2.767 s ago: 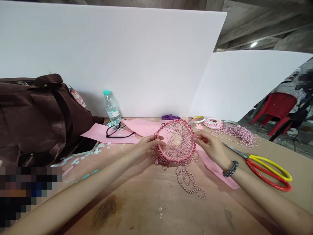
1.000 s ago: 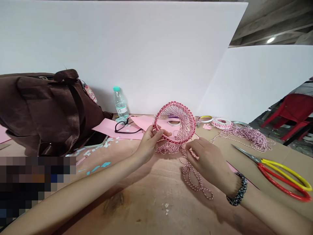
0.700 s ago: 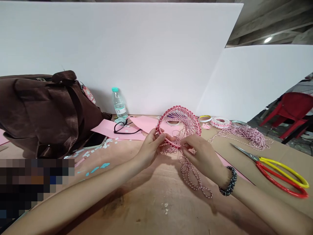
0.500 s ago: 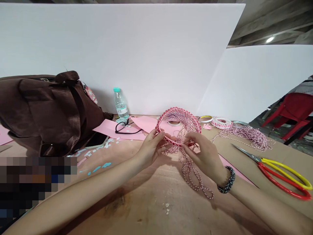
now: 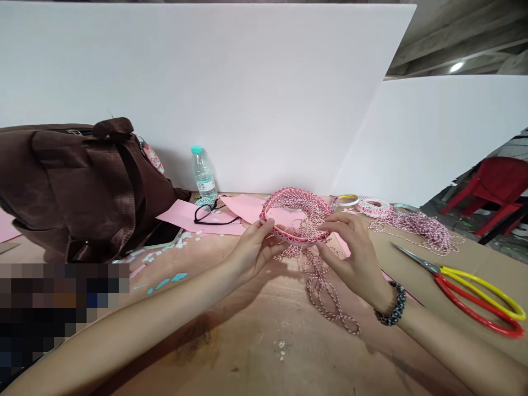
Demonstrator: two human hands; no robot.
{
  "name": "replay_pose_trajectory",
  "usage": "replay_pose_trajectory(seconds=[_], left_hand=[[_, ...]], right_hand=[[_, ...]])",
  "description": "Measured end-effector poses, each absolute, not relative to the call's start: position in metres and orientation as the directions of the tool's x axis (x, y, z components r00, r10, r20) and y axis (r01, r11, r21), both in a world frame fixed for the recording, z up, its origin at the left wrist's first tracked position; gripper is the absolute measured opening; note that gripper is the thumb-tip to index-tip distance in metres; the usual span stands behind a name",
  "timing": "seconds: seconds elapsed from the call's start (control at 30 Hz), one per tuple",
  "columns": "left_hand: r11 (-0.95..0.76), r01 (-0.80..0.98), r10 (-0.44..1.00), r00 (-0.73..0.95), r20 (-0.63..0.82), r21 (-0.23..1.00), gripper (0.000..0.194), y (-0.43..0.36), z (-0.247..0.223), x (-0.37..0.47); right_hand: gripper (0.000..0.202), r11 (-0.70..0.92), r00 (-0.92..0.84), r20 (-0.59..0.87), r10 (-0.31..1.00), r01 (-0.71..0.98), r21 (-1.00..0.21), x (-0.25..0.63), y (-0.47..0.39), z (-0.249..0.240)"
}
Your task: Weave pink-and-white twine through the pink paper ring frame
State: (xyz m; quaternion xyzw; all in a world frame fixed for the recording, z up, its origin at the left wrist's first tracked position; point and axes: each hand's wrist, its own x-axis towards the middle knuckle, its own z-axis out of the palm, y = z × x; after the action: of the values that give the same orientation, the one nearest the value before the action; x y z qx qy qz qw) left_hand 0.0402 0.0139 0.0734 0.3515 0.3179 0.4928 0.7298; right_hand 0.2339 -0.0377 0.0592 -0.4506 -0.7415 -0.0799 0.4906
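Hoop point(image 5: 295, 238) has tipped flatter, left grip point(image 5: 252, 246) clamped on it, right grip point(image 5: 359, 253) parted against it.

One left hand point(image 5: 249, 250) and one right hand point(image 5: 358, 254) make two. There is one netted hoop point(image 5: 295, 238), one bottle point(image 5: 203, 175), one bag point(image 5: 84, 187), one pair of glasses point(image 5: 214, 223), one pair of scissors point(image 5: 438, 273), one bracelet point(image 5: 401, 305) and one red chair point(image 5: 493, 181). White panels point(image 5: 185, 82) number two; pink sheets point(image 5: 181, 215) (overlapping, so no exact count) at least two.
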Motion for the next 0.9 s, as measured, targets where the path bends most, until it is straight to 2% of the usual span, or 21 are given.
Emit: replay_pose_trajectory(seconds=[0.13,0.27,0.47,0.9], left_hand=[[0.250,-0.494,0.947,0.306,-0.102,0.833,0.007,0.013,0.073,0.040],[0.250,-0.506,0.948,0.301,-0.102,0.826,0.006,0.011,0.072,0.041],[0.239,-0.519,0.948,0.309,-0.081,0.821,0.002,0.012,0.068,0.042],[0.204,-0.476,0.944,0.325,-0.045,0.855,0.008,0.012,0.063,0.041]], right_hand=[[0.006,0.594,-0.187,0.795,0.577,0.764,-0.252,0.232,-0.035,0.059],[0.006,0.565,-0.219,0.775,0.592,0.799,-0.206,0.226,-0.032,0.059],[0.006,0.563,-0.240,0.759,0.605,0.803,-0.195,0.219,-0.031,0.059],[0.007,0.580,-0.224,0.779,0.586,0.787,-0.210,0.216,-0.033,0.059]])
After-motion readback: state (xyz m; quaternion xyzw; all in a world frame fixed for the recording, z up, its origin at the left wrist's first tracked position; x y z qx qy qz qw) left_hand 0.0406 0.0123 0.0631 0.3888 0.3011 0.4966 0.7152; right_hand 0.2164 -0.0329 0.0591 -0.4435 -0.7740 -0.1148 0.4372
